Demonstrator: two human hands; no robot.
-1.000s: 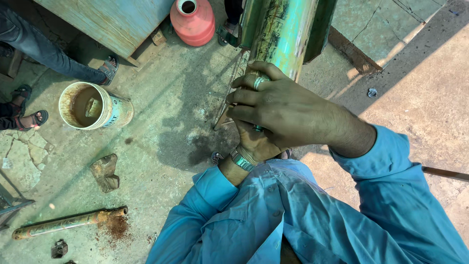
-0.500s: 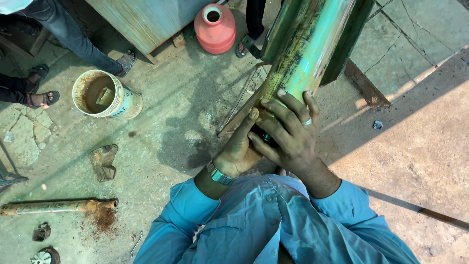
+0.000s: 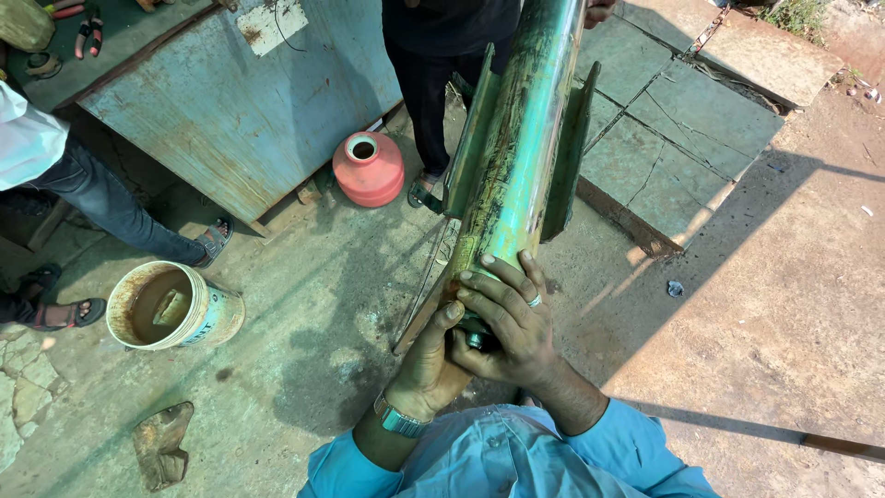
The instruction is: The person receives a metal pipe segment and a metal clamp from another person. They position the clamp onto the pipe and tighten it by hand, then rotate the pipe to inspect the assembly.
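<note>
Head view, both hands' grip closed on green pipe (image 3: 521, 157) end, bucket (image 3: 210, 318) holding muddy water.

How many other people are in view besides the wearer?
2, both seen only in part. One person in jeans and sandals stands at the left edge, by the bucket. Another person in dark clothes stands behind the green pipe. More may be out of frame.

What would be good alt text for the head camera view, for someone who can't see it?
Seen from above, a person in blue sleeves grips the lower end of a long green metal pipe with both hands, right hand wrapped over left hand. On the concrete ground nearby sit a dirty white bucket and a red pot, with other people's legs at the edges.
</note>
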